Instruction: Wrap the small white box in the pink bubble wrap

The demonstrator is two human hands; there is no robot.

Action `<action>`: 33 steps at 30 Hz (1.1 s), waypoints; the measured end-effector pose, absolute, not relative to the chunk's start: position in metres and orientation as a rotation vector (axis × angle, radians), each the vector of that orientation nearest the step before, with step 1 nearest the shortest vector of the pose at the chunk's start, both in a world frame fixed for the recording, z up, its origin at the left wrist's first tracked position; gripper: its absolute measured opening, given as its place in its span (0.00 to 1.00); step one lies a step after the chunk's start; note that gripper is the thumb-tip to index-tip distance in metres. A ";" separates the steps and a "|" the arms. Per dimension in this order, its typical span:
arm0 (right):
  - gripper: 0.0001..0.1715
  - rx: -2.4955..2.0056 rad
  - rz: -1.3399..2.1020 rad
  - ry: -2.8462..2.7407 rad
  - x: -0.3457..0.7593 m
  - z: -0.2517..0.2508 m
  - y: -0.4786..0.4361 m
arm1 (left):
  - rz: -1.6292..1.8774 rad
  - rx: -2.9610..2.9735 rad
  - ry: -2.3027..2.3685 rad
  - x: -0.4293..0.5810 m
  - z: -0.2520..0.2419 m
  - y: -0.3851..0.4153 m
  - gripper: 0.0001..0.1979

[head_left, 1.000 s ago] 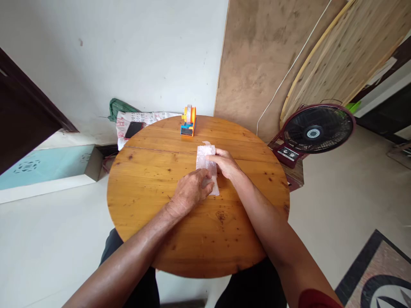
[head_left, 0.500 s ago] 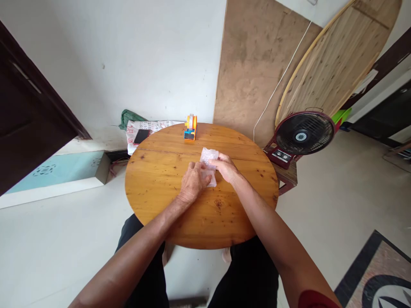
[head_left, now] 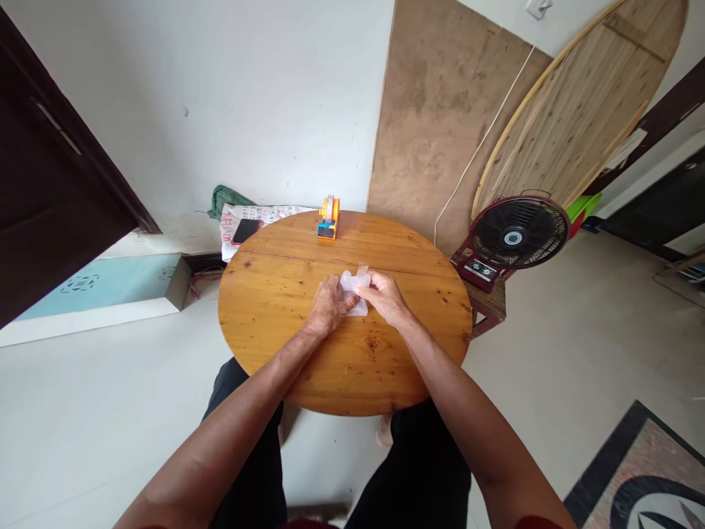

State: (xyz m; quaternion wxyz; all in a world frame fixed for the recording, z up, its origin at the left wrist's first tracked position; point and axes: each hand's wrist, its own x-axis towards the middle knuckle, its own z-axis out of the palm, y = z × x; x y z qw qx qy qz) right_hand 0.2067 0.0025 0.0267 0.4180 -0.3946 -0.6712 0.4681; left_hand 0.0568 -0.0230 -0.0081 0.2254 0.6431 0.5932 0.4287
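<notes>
bubble wrap [head_left: 355,281], long axis running near-to-far

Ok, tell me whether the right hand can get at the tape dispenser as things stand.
Probably yes: the tape dispenser stands ahead on the tabletop, with nothing visible blocking the way. But the right hand holds the bubble wrap and would likely need to release it.

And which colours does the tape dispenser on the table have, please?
The tape dispenser is mainly orange, with blue at its base; the head view shows it best.
</notes>
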 end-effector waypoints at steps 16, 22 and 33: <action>0.10 -0.901 0.962 -1.915 0.224 0.012 -0.014 | 1.165 2.135 1.520 0.049 0.003 -0.039 0.07; 0.16 -0.835 0.717 -2.084 0.232 0.013 -0.024 | 1.153 2.442 1.381 0.035 -0.005 -0.057 0.16; 0.30 -0.911 -0.029 -2.645 0.249 0.002 -0.044 | 0.958 2.833 1.146 0.006 -0.018 -0.049 0.20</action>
